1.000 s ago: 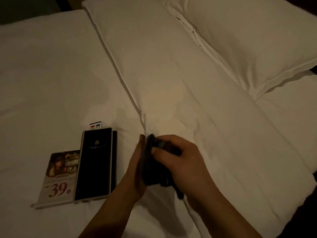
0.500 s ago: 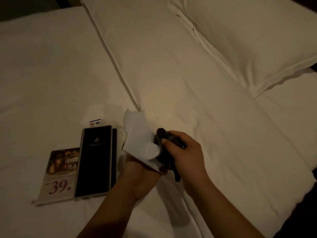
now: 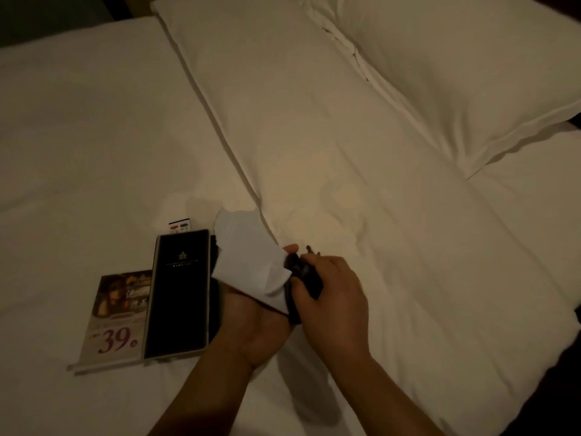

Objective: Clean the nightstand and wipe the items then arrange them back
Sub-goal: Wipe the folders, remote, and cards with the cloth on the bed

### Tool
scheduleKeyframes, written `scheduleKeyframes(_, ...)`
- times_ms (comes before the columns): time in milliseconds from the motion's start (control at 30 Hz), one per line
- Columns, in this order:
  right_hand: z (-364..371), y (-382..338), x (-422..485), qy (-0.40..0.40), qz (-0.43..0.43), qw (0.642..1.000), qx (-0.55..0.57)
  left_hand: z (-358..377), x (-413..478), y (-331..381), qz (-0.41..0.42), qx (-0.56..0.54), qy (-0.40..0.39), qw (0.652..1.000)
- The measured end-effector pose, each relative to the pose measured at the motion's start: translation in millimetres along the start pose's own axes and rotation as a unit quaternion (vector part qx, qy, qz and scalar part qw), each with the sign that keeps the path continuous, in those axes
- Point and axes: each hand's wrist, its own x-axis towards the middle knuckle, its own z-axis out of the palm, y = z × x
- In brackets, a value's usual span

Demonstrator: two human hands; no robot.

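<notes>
My left hand (image 3: 254, 322) lies palm up over the bed and holds a white tissue (image 3: 248, 259), its thumb tip showing past the tissue's edge. My right hand (image 3: 333, 291) grips a small dark object (image 3: 303, 273) and holds it against the tissue. I cannot tell what the dark object is. To the left, on the bed sheet, lie a black booklet (image 3: 179, 294), a printed card marked "39" (image 3: 118, 316) partly under it, and a small white card (image 3: 179, 226) peeking out behind the booklet.
The white bed (image 3: 78, 136) fills the view. A long pillow (image 3: 330, 136) runs diagonally through the middle and a second pillow (image 3: 471, 67) lies at the upper right. A dark gap shows at the right edge.
One second ago both hands were closed round the dark object with no tissue showing. The tissue has since unfolded upward from my left hand, and my right hand has turned the dark object against it.
</notes>
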Motion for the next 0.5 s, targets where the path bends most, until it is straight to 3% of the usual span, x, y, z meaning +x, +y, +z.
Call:
scheduleKeyframes(133,-1,-9,-24,-0.127,-0.037,0.991,-0.005,-12,2,7,0.001,-0.005,0.053,0.999)
scheduleKeyframes(233,-7,-11,-32,-0.182,-0.007,0.980,0.075,-19,2,10,0.018,0.019,0.095,0.995)
scheduleKeyframes(367,-10,2,-29,-0.157,0.078,0.975,0.136,-14,2,14,0.062,0.105,0.142,0.982)
scheduleKeyframes(500,-16,11,-25,-0.119,0.137,0.961,0.207,-17,5,14,0.090,0.290,0.195,0.933)
